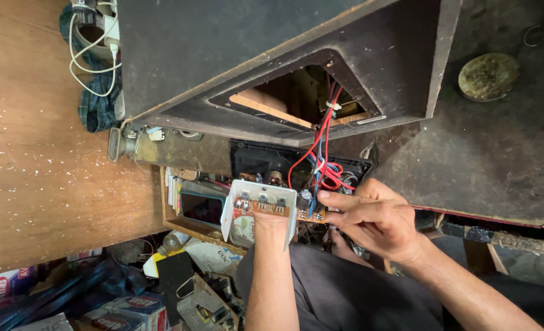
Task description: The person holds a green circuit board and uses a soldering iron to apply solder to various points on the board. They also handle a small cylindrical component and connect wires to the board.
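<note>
My left hand holds up a brown circuit board with a bent white metal heat sink and several black components on it. My right hand pinches the board's right end, near a dark capacitor. Red and blue wires run from the board up into a rectangular opening in a large dark speaker cabinet. A black plastic panel sits just behind the board.
A wooden wall or board fills the left. White cable hangs over checked cloth at top left. Cluttered boxes, a dark screen and small parts lie below. A round rusty disc rests on the dark surface at right.
</note>
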